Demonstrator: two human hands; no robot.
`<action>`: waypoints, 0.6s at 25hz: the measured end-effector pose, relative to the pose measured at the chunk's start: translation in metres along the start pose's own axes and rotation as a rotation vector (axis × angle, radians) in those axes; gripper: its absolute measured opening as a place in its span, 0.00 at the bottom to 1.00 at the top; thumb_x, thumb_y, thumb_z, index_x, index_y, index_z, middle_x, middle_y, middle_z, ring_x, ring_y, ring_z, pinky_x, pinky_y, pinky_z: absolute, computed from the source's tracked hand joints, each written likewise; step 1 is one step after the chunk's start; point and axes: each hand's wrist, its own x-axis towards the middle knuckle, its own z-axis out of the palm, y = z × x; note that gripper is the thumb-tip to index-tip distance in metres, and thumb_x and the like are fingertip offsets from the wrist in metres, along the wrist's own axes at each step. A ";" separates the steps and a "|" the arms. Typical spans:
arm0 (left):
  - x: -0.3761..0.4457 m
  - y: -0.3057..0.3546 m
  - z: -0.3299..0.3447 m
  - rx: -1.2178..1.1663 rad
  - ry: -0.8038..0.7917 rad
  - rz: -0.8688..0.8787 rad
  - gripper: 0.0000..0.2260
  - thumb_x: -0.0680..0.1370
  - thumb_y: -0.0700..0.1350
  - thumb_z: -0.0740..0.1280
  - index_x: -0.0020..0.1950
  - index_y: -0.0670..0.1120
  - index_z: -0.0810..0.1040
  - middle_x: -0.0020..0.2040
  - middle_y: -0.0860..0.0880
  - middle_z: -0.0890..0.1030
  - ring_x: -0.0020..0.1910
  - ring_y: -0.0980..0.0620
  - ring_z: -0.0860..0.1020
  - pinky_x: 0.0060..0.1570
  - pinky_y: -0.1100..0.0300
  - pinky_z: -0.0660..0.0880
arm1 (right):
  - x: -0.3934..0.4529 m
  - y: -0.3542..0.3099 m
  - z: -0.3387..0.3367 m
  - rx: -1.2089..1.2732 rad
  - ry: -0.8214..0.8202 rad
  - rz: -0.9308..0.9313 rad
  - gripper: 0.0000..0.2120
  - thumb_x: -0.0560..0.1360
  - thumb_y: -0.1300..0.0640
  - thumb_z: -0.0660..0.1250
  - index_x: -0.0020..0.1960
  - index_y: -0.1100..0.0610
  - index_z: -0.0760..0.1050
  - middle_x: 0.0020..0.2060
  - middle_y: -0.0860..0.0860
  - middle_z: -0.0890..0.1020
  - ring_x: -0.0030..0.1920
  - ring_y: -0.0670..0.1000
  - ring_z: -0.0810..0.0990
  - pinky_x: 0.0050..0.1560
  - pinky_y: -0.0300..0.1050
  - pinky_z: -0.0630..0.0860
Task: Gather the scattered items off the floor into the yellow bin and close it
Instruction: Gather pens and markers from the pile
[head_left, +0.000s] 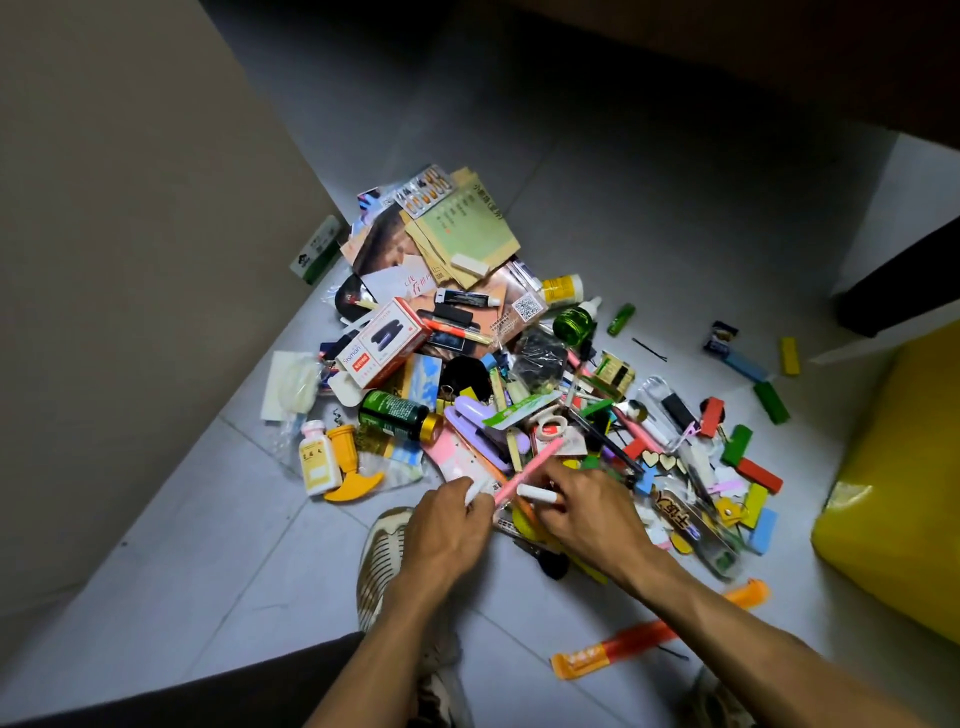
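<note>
Scattered items (498, 364) lie heaped on the grey floor (208, 571) before us, the yellow bin (893, 499) at right. Our left hand (447, 525) pinches a pink pen (530, 470), its long axis running up-right from our fingers. Our right hand (587, 512) curls around a white tube (537, 493) lying crosswise.

A grey tiled floor (171, 566) with thin pale grout lines fills most of the view. To its left rises a plain beige wall (119, 249), meeting the floor along a slanted edge. Beyond the floor, at the top, the tiles fall into deep shadow under a dark brown piece of furniture (753, 57). To the floor's right stands a dark furniture leg (898, 283). Light is soft and dim, brightest on the near tiles.
</note>
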 end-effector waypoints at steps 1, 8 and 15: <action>-0.001 -0.003 -0.003 -0.083 0.009 -0.039 0.20 0.76 0.62 0.58 0.36 0.47 0.75 0.35 0.48 0.79 0.38 0.46 0.78 0.36 0.54 0.73 | 0.002 -0.001 0.006 -0.024 -0.036 0.023 0.12 0.70 0.45 0.62 0.47 0.50 0.77 0.33 0.50 0.83 0.36 0.54 0.82 0.33 0.46 0.74; -0.009 0.011 -0.010 -0.575 -0.010 -0.089 0.19 0.78 0.59 0.64 0.33 0.50 0.80 0.25 0.52 0.77 0.25 0.57 0.73 0.28 0.64 0.68 | 0.019 -0.014 0.021 -0.195 -0.253 0.080 0.13 0.69 0.45 0.64 0.46 0.53 0.77 0.46 0.54 0.83 0.47 0.59 0.82 0.41 0.47 0.75; -0.001 0.041 -0.010 -1.114 -0.025 -0.122 0.10 0.80 0.30 0.58 0.47 0.38 0.77 0.27 0.43 0.72 0.19 0.54 0.67 0.20 0.65 0.65 | -0.047 0.045 -0.062 0.258 -0.412 0.356 0.09 0.69 0.53 0.68 0.47 0.42 0.76 0.34 0.45 0.77 0.35 0.45 0.76 0.32 0.39 0.69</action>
